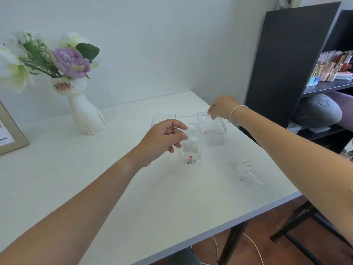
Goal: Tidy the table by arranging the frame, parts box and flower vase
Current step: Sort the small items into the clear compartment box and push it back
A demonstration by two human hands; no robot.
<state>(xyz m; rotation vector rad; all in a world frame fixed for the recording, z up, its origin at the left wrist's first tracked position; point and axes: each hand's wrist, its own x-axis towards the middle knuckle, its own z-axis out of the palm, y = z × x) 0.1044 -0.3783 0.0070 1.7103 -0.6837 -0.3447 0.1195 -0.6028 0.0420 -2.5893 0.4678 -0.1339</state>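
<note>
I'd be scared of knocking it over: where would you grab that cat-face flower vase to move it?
Probably around the narrow neck of the cat-face flower vase, just under the face, coming from the open right side. It stands upright, the body flares out below, and the flowers lean left overhead, so reaching from above looks awkward.

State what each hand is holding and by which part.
The right hand pinches the far right rim of the clear parts box. The left hand is open beside the small clear container, holding nothing.
</note>
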